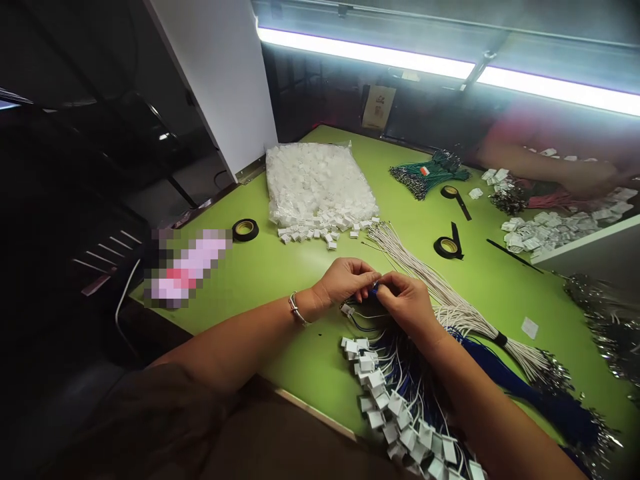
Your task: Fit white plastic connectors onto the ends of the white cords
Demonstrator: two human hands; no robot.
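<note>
My left hand and my right hand meet over the table, fingertips pinched together. Between them shows a small bit of blue wire; its end is hidden by the fingers. Just below my left fingers is a white connector housing with a white and a blue wire. Under my right forearm lies a pile of wires with white connector housings, reaching toward the table's front edge. A bundle of white wires runs past my right hand, and a bundle of blue wires lies beside my right forearm.
A clear plastic bag of white housings stands at the back, with loose housings before it. Black tape rolls and green wires lie around the green table. Another person's arm is beyond the right partition.
</note>
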